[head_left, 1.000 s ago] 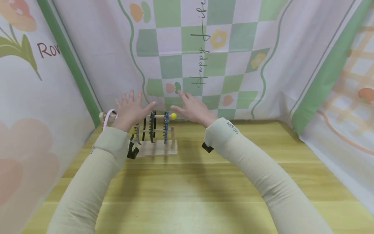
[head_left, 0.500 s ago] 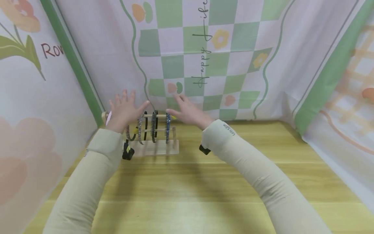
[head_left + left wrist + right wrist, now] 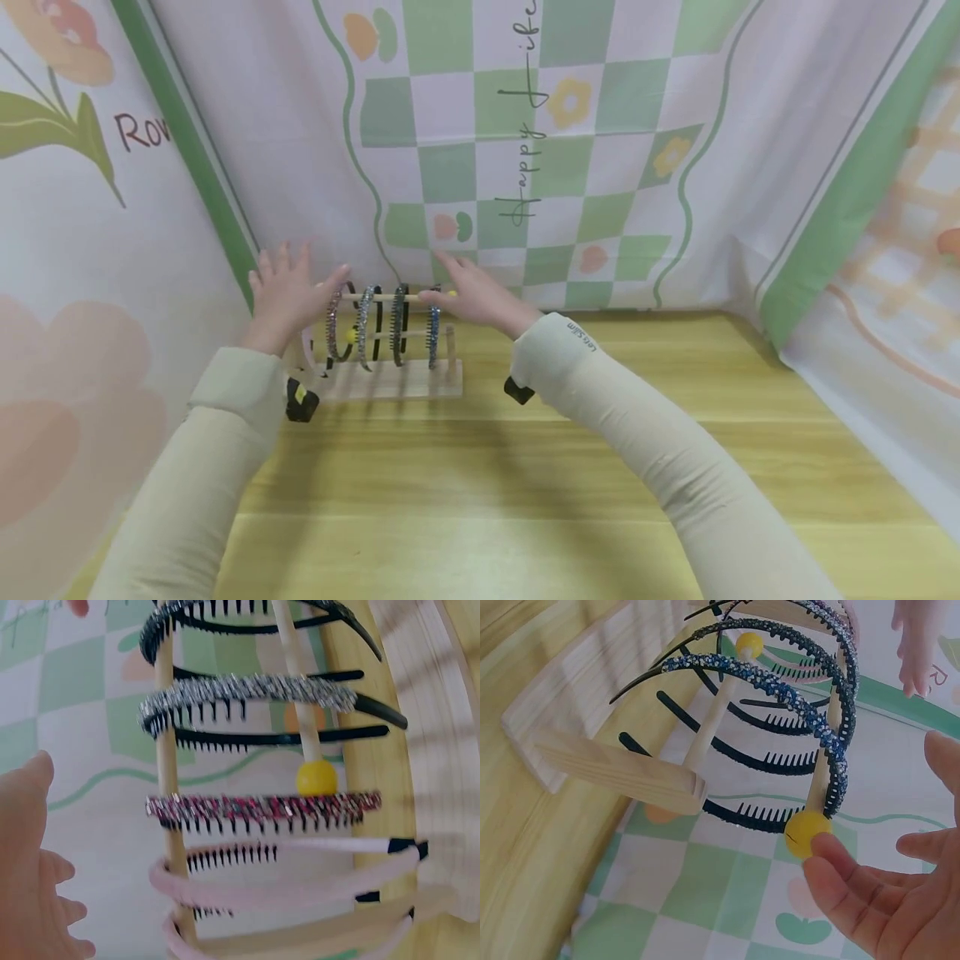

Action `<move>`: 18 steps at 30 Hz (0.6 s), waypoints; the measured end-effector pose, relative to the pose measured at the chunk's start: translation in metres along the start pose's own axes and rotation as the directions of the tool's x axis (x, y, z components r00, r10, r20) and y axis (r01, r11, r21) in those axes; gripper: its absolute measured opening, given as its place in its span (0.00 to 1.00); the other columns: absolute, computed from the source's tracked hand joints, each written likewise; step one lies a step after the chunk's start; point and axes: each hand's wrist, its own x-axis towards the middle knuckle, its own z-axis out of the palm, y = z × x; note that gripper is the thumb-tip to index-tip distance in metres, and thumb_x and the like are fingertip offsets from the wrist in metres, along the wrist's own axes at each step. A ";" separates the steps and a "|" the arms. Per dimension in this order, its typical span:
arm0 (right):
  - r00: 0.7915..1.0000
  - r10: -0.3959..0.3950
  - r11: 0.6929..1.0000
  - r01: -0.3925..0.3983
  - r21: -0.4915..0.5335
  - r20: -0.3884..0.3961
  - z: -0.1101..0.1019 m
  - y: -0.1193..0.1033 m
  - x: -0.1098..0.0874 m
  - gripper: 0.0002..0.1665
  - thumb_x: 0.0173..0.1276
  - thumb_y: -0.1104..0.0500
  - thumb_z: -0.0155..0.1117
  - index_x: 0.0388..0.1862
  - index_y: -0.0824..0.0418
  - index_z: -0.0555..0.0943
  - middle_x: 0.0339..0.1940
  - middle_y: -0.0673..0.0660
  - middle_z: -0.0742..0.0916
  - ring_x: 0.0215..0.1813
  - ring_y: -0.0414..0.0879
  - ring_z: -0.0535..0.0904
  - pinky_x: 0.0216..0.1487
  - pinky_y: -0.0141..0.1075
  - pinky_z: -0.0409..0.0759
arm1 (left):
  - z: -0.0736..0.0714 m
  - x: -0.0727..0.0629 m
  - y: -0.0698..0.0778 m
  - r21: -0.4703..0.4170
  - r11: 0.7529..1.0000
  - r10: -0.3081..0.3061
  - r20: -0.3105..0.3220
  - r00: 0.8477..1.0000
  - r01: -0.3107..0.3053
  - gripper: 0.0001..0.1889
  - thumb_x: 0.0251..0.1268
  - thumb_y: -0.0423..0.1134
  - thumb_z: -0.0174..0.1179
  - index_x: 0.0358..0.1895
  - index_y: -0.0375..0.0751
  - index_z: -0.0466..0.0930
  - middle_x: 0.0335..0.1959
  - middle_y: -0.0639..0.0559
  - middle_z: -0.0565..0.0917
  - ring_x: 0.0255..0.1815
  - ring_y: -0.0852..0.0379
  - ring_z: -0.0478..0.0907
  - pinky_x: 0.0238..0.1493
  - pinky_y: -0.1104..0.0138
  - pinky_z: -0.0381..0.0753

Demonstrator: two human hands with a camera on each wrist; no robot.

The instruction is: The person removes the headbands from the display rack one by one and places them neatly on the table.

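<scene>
A wooden rack (image 3: 390,381) stands on the table at the back left, with several headbands hung along its upper rod. Nearest the right end is a blue glitter headband (image 3: 784,690); a silver one (image 3: 247,691), a red-and-silver one (image 3: 262,806) and pink ones (image 3: 292,889) hang further left. My left hand (image 3: 287,296) hovers over the rack's left end, fingers spread, apart from the rod in the left wrist view. My right hand (image 3: 483,292) is beside the right end, its extended fingertips right at the yellow ball (image 3: 808,831) on the rod's tip.
A lower rod with its own yellow ball (image 3: 749,645) runs under the headbands. The wooden table (image 3: 480,483) meets a checkered cloth backdrop (image 3: 502,167) behind the rack. Printed cloth (image 3: 67,250) also hangs along the left side.
My left hand has moved left along the rack, uncovering more of its headbands. My right hand has drifted slightly left, to the yellow ball at the rod's end.
</scene>
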 end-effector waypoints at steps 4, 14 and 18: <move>1.000 -0.007 1.000 0.007 -0.002 -0.009 0.001 -0.001 0.000 0.47 0.66 0.37 0.50 0.74 0.56 0.45 0.74 0.58 0.54 0.71 0.53 0.50 0.68 0.48 0.51 | -0.002 -0.004 -0.011 -0.040 0.999 -0.008 -0.002 1.000 0.008 0.51 0.58 0.74 0.27 0.71 0.37 0.28 0.69 0.34 0.23 0.64 0.33 0.15 0.58 0.43 0.16; 1.000 -0.010 1.000 0.010 0.012 -0.012 0.003 0.000 -0.002 0.48 0.64 0.35 0.52 0.74 0.56 0.48 0.73 0.57 0.56 0.71 0.53 0.51 0.67 0.48 0.52 | -0.003 -0.012 -0.031 -0.078 0.995 0.061 -0.064 0.996 -0.066 0.47 0.64 0.67 0.36 0.71 0.33 0.30 0.70 0.33 0.27 0.67 0.32 0.23 0.60 0.38 0.28; 1.000 -0.008 1.000 0.008 0.024 -0.007 0.003 0.000 -0.003 0.48 0.63 0.33 0.51 0.74 0.55 0.49 0.73 0.57 0.56 0.71 0.52 0.52 0.67 0.48 0.53 | 0.000 -0.016 -0.039 -0.134 0.986 0.090 -0.080 0.993 -0.100 0.46 0.66 0.63 0.40 0.71 0.34 0.31 0.70 0.32 0.30 0.68 0.33 0.25 0.60 0.36 0.32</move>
